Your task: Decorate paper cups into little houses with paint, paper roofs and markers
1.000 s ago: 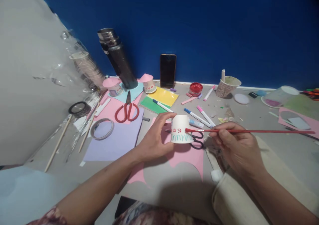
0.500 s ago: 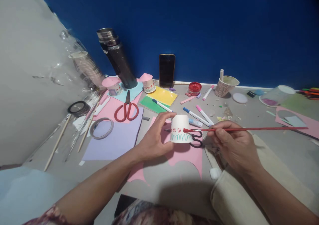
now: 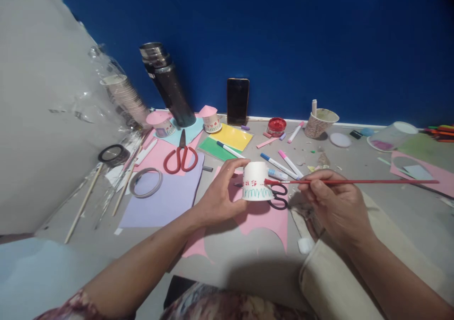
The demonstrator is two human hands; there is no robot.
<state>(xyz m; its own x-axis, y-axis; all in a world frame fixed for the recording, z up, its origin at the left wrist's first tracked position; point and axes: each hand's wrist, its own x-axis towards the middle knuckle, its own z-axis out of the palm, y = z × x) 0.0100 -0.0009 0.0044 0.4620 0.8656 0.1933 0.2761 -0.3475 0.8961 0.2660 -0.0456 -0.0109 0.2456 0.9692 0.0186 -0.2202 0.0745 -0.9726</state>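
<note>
My left hand [image 3: 224, 191] grips an upside-down white paper cup [image 3: 256, 172] between thumb and fingers. Red dabs and a green wavy line run round the cup's lower side. My right hand [image 3: 335, 206] is closed on a long red paintbrush [image 3: 369, 182], held nearly level. The red-loaded bristles are at the cup's right side; whether they touch it I cannot tell. Behind the cup, dark-handled scissors [image 3: 280, 203] lie on cut pink paper [image 3: 271, 228], their blades mostly hidden. An open pot of red paint [image 3: 276, 126] stands farther back.
Red-handled scissors [image 3: 180, 157] and a tape roll [image 3: 146, 183] lie at left near a dark flask [image 3: 172, 90]. Two pink-topped cups [image 3: 212, 119] stand by the wall. A phone [image 3: 238, 101] leans there. Markers [image 3: 278, 165] and a patterned cup [image 3: 321, 123] are beyond my right hand.
The brush tip has shifted slightly right and up relative to the cup. My left hand still holds the cup, which sits very slightly higher in view.
</note>
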